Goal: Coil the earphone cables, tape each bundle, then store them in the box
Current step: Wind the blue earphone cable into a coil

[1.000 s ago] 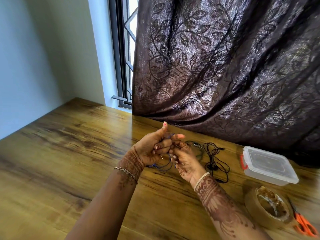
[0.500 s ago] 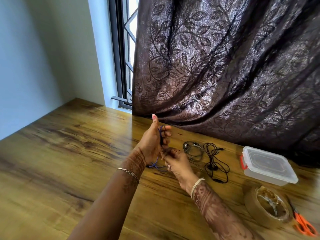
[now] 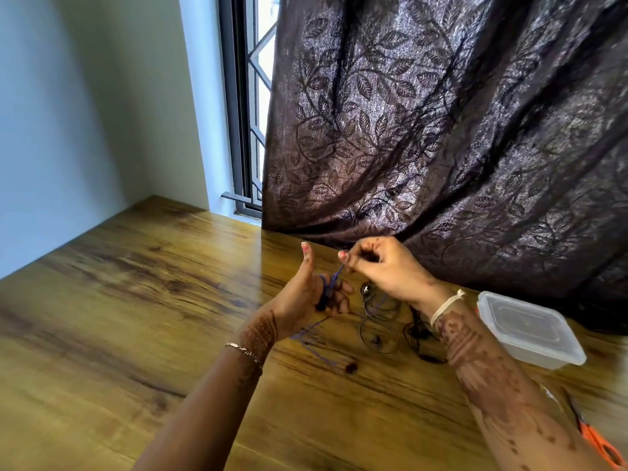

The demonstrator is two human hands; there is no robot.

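A thin blue earphone cable (image 3: 331,282) is looped around the fingers of my left hand (image 3: 307,297), whose thumb points up and fingers curl over the loops. My right hand (image 3: 380,266), raised above and to the right, pinches the same cable and holds it taut. The cable's loose tail (image 3: 316,348) trails on the table toward me, ending in a dark earbud (image 3: 350,367). A grey earphone (image 3: 377,321) and a black earphone (image 3: 419,334) lie tangled on the table under my right wrist. The clear plastic box (image 3: 528,329), lid on, stands at the right.
Orange-handled scissors (image 3: 598,443) lie at the lower right edge, partly behind my right forearm. A dark leaf-patterned curtain (image 3: 441,130) hangs along the back of the wooden table (image 3: 136,317). A window and a pale wall are at the left.
My right hand rose from below my left hand to above and right of it, drawing the blue cable up. The camera tilted, so the tape roll is out of sight.
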